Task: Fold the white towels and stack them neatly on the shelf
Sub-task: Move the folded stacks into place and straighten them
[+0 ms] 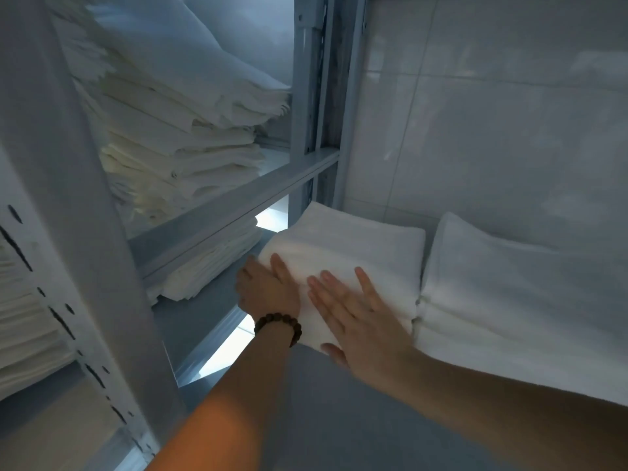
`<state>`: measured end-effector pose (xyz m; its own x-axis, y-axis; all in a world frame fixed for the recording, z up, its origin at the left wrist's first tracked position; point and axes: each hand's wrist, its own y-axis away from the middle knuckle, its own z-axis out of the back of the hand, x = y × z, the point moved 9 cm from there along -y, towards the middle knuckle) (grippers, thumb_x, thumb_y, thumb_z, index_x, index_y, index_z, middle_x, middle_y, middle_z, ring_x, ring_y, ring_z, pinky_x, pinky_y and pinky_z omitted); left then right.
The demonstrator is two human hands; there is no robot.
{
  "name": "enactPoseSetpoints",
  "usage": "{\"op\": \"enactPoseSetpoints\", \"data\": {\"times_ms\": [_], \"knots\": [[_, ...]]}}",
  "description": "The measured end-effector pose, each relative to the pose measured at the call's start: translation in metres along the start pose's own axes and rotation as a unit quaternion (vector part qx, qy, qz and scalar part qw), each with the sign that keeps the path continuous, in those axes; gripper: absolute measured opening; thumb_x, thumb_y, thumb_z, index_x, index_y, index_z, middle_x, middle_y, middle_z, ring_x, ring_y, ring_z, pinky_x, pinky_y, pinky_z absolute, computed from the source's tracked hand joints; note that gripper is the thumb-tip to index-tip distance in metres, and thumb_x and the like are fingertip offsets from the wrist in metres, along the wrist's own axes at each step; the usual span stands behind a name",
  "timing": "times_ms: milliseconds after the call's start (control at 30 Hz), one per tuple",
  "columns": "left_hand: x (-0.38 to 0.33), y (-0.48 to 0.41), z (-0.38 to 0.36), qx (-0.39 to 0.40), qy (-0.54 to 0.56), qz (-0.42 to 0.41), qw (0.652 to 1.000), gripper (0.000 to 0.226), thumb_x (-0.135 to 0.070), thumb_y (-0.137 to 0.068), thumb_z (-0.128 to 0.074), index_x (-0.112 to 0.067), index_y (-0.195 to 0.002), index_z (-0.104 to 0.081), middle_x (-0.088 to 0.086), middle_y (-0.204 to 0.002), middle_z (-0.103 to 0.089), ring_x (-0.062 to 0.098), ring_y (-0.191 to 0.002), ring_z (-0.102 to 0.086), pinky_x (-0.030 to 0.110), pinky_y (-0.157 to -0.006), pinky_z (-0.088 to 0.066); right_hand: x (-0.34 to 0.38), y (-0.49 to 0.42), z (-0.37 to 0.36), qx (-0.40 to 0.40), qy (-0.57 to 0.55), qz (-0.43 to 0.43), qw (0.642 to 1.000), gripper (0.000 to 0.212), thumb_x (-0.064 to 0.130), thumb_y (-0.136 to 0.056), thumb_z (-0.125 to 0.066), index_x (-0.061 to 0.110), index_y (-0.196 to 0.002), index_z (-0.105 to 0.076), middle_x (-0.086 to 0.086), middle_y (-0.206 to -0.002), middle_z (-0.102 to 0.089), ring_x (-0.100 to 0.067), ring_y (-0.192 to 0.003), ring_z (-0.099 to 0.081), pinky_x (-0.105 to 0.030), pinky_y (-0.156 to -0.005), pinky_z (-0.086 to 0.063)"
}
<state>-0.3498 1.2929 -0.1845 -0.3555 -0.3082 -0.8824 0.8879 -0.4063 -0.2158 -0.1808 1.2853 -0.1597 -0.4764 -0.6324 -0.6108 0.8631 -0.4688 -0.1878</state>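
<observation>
Folded towel (356,246): white, lying on the shelf (323,419) with its far edge close to the tiled wall (492,113); its layers cannot be counted.
Right hand (353,321): flat on the towel's top, fingers straight and spread.
Left hand (268,290): holds the towel's left edge with the thumb on top; the other fingers curl down the side, tips hidden.
Bracelet (278,326): dark beads on the left wrist.
Second stack (509,300): white towels touching the folded towel's right side, cut off at the frame edge.
Left rack (238,202): cream linen piles (176,137), blurred.

Our two bare forearms reach forward. Our left hand (268,288) grips the side edge of a folded white terry towel (356,239), thumb on top. Our right hand (356,317) lies flat on it, fingers straight and spread.
</observation>
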Motion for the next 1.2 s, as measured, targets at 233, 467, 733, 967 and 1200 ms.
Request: {"op": "enactPoseSetpoints", "data": {"times_ms": [233, 467, 733, 967, 1200], "knots": [[-0.096, 0.037, -0.038, 0.182, -0.203, -0.374, 0.887, 0.047, -0.033, -0.095, -0.027, -0.026, -0.137, -0.047, -0.002, -0.153, -0.031, 0.02, -0.144, -0.015, 0.047, -0.117, -0.001, -0.06, -0.031, -0.023, 0.186, -0.295, -0.17, 0.922, 0.058, 0.036, -0.101, -0.01, 0.01, -0.15, 0.006, -0.009, -0.158, 0.012, -0.023, -0.147, 0.009, -0.044, -0.12, 0.001], [-0.08, 0.019, -0.066, 0.263, -0.356, -0.328, 0.835, 0.052, -0.045, -0.097, -0.015, -0.03, -0.145, -0.027, 0.001, -0.156, -0.021, 0.024, -0.144, -0.013, 0.053, -0.115, -0.005, -0.069, -0.057, -0.051, 0.26, -0.349, -0.132, 0.89, 0.053, 0.032, -0.103, -0.017, 0.01, -0.15, -0.012, -0.01, -0.158, -0.011, -0.028, -0.144, -0.014, -0.049, -0.117, -0.013], [-0.047, -0.001, -0.05, 0.272, -0.331, -0.215, 0.878, 0.077, -0.071, -0.086, -0.015, -0.028, -0.15, -0.011, 0.002, -0.16, -0.001, 0.025, -0.146, 0.002, 0.05, -0.116, 0.001, -0.104, -0.027, -0.079, 0.264, -0.327, -0.358, 0.834, 0.074, 0.054, -0.096, -0.014, 0.007, -0.15, 0.003, -0.012, -0.159, 0.01, -0.026, -0.146, 0.008, -0.048, -0.117, 0.007], [-0.085, 0.047, -0.021, 0.27, -0.286, -0.259, 0.882, 0.059, -0.044, -0.097, -0.021, -0.017, -0.149, -0.019, 0.004, -0.158, -0.016, 0.022, -0.146, -0.008, 0.047, -0.117, -0.002, -0.093, -0.036, -0.009, 0.197, -0.399, -0.275, 0.852, 0.053, 0.025, -0.102, -0.023, -0.003, -0.146, -0.016, -0.017, -0.156, -0.014, -0.028, -0.144, -0.012, -0.041, -0.118, -0.016], [-0.178, 0.129, -0.019, 0.35, -0.213, -0.353, 0.841, 0.056, -0.039, -0.1, -0.025, -0.014, -0.15, -0.019, 0.002, -0.158, -0.013, 0.018, -0.146, -0.003, 0.039, -0.118, 0.0, -0.197, 0.065, 0.018, 0.116, -0.404, -0.363, 0.832, 0.039, 0.019, -0.101, -0.026, -0.001, -0.132, -0.039, -0.017, -0.139, -0.038, -0.031, -0.134, -0.033, -0.04, -0.106, -0.032]]}}
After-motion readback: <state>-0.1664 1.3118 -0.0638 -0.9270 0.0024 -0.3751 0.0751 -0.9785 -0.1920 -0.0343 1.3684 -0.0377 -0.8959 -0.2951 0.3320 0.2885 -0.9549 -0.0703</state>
